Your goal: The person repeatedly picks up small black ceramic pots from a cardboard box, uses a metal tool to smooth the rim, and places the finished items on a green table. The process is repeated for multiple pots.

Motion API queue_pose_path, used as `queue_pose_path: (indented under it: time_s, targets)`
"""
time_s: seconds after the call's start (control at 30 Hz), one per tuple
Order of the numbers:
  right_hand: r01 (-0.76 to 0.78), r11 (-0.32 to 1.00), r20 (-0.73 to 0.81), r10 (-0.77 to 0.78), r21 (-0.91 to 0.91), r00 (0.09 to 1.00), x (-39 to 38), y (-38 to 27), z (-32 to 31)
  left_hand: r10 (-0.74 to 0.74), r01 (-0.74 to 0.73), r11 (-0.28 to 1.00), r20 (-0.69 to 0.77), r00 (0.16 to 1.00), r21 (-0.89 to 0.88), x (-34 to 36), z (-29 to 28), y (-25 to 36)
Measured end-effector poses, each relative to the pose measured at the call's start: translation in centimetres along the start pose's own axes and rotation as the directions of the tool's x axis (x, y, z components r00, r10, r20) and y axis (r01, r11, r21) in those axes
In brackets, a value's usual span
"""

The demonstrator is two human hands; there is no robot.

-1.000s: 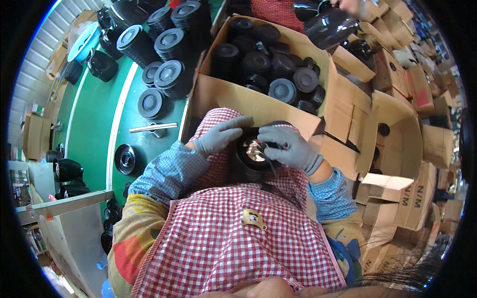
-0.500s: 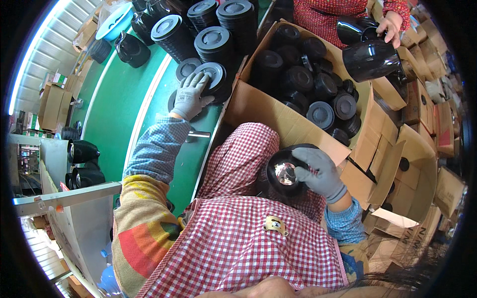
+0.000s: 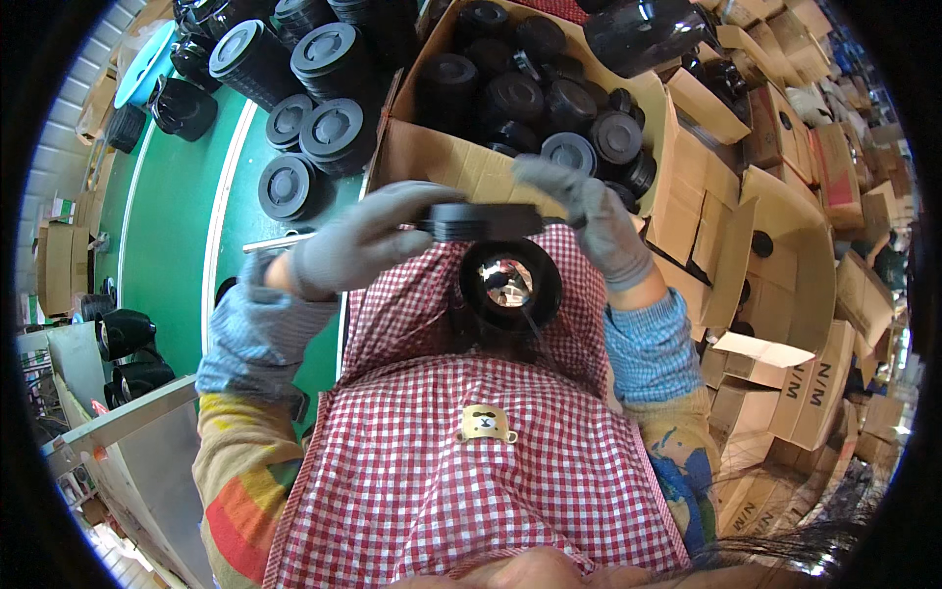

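My gloved left hand [image 3: 368,240] grips a black round lid [image 3: 481,223] by its left edge and holds it edge-on. Below it, between my knees, stands a black vessel [image 3: 509,285] with its mouth up and a shiny inside. My gloved right hand [image 3: 594,224] is lifted beside the lid's right end, fingers stretched out and partly blurred; contact with the lid cannot be made out. Several black lids [image 3: 287,187] lie singly and in small piles on the green table to the left, in front of taller lid stacks [image 3: 257,64].
An open carton [image 3: 442,157] full of black lids stands ahead. Beyond it on the right hangs a large black vessel [image 3: 648,37]. More open cartons [image 3: 785,265] crowd the right side. A metal-edged stand [image 3: 118,417] is at the left, and a blue basin [image 3: 147,64] at the far left.
My left hand has brought a lid from the table over the vessel. My right hand has let go of the vessel and risen. The view has shifted, leaving the other person mostly out of sight.
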State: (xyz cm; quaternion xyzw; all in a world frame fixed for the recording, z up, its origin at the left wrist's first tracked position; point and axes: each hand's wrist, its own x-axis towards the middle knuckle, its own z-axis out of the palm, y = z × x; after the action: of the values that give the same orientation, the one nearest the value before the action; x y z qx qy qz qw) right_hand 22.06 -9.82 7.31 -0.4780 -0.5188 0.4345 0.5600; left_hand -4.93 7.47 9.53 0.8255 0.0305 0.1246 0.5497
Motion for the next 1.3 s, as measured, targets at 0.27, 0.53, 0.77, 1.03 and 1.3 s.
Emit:
queue_pose_path:
  time_s: [0.27,0.53,0.77,1.03,1.3]
  targets:
    - [-0.072,0.988,-0.125,0.089,0.136,0.988,-6.0,3.2,2.3,0.016,-0.031,0.921,-0.043,0.999,-0.388,2.2,8.6,-2.9]
    - [0.178,0.944,-0.079,-0.207,-0.279,0.975,-7.8,3.8,2.9,0.363,-0.342,0.928,-0.154,0.919,0.144,2.6,10.5,-4.9]
    - [0.196,0.942,-0.124,-0.237,-0.274,0.964,-8.1,4.2,3.4,0.267,-0.258,0.962,-0.115,0.957,0.089,2.1,10.6,-5.6]
    - [0.248,0.916,-0.080,-0.287,-0.316,0.955,-7.6,4.8,2.9,0.362,-0.356,0.931,-0.073,0.929,0.080,2.5,10.3,-6.7]
    - [0.188,0.934,-0.020,-0.204,-0.305,0.979,-7.8,5.5,2.3,0.308,-0.298,0.949,-0.105,0.946,0.099,1.7,11.3,-6.4]
